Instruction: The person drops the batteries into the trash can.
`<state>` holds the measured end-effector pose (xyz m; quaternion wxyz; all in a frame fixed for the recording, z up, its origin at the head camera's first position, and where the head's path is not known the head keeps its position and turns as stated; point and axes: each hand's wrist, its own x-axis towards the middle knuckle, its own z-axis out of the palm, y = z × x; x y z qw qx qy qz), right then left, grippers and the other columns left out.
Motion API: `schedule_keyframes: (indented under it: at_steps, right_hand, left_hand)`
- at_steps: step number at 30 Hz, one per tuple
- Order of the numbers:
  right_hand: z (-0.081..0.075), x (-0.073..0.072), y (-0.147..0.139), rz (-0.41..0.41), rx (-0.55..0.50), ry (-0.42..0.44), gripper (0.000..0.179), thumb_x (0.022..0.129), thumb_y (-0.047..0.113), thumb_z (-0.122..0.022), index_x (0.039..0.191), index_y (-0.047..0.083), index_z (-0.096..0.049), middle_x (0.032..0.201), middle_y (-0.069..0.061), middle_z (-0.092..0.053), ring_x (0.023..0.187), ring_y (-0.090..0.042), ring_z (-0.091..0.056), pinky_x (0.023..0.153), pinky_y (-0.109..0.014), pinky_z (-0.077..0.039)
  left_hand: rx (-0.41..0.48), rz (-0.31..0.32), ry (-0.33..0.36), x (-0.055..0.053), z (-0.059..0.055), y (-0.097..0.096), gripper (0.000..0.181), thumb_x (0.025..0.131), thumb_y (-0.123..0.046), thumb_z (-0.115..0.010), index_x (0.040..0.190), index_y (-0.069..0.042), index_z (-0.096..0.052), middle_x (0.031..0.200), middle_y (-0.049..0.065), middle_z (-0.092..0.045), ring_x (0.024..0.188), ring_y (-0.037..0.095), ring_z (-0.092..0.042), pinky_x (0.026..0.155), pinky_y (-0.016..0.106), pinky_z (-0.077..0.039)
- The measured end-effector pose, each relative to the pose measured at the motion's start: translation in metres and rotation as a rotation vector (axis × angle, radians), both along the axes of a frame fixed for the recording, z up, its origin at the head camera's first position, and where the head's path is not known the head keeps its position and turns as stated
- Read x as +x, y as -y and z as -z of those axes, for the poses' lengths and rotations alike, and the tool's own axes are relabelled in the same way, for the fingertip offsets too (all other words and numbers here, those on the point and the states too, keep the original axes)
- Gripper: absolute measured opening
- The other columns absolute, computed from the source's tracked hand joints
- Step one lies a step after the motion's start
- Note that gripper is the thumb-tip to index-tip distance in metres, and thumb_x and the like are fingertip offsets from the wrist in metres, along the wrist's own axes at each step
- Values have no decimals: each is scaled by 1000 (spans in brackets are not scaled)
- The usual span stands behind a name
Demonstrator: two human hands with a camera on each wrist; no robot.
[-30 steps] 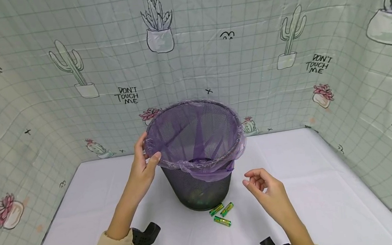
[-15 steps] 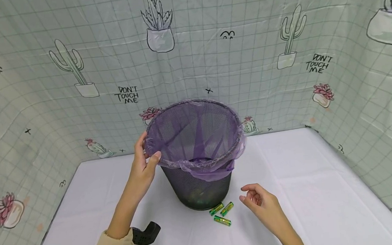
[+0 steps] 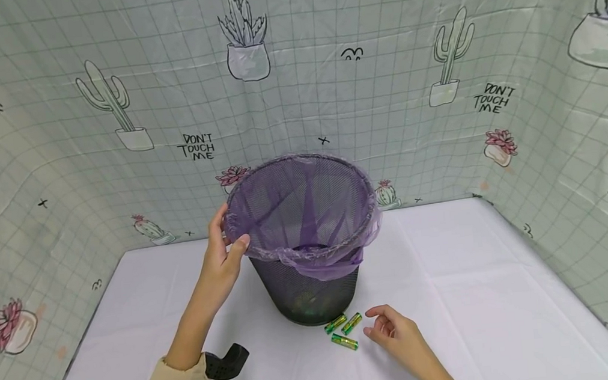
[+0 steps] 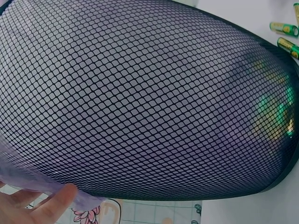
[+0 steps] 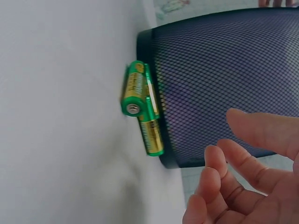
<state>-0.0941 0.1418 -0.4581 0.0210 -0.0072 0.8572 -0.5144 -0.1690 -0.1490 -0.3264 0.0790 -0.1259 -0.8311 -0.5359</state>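
A black mesh wastebasket [image 3: 314, 301] stands on the white table, lined with a thin purple bin bag [image 3: 324, 268] folded over its rim. My left hand [image 3: 220, 260] grips the rim on the left side, thumb inside and fingers outside. Three green and yellow batteries lie by the foot of the basket: one against its base [image 3: 335, 324], a second battery [image 3: 352, 323] beside it, a third battery [image 3: 345, 342] nearer me. Just right of them hovers my right hand [image 3: 398, 335], thumb and fingers apart and loosely bent, holding nothing.
Through the mesh in the left wrist view, green and yellow shapes [image 4: 275, 114] show at the basket's bottom. A white cloth [image 3: 464, 284] covers the table. Behind and at the sides hangs a curtain [image 3: 297, 112] printed with cacti. A black wrist mount [image 3: 227, 363] sits at my left sleeve.
My right hand has come down and to the left, from beside the basket to close by the batteries. The left hand, basket and batteries have stayed put.
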Motion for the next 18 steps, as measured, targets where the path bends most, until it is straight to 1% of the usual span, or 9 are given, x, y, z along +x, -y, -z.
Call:
schedule_keyframes:
  at_steps: [5, 9, 12, 18]
  right_hand:
    - [11, -1, 0, -81, 8, 19, 29, 80, 13, -70, 105, 2, -60, 74, 1, -52, 58, -1, -41, 54, -19, -38]
    - [19, -2, 0, -129, 4, 34, 31, 79, 14, -70, 105, 0, -59, 74, 0, -51, 59, -1, -42, 54, -19, -37]
    - [24, -3, 1, -148, 16, 40, 30, 79, 14, -70, 104, 1, -59, 73, 1, -50, 59, -1, -40, 54, -19, -36]
    - [29, -3, 4, -176, 49, 39, 28, 78, 14, -70, 101, 0, -61, 73, 2, -49, 61, -1, -39, 55, -19, -34]
  left_hand:
    - [1, -3, 2, 0, 0, 1, 67, 94, -18, -43, 149, -10, -5, 138, 24, -27, 122, 41, -39, 93, 52, -38]
    - [-2, -5, -4, 0, 1, 0, 66, 94, -18, -43, 149, -9, -5, 138, 24, -27, 122, 41, -39, 93, 52, -38]
    - [-6, -4, -11, 0, 1, 0, 66, 94, -18, -43, 149, -9, -5, 138, 24, -27, 121, 41, -39, 93, 52, -38]
    - [-2, -4, 0, -1, 2, 1, 67, 94, -18, -43, 149, -10, -4, 140, 23, -26, 121, 39, -39, 93, 52, -38]
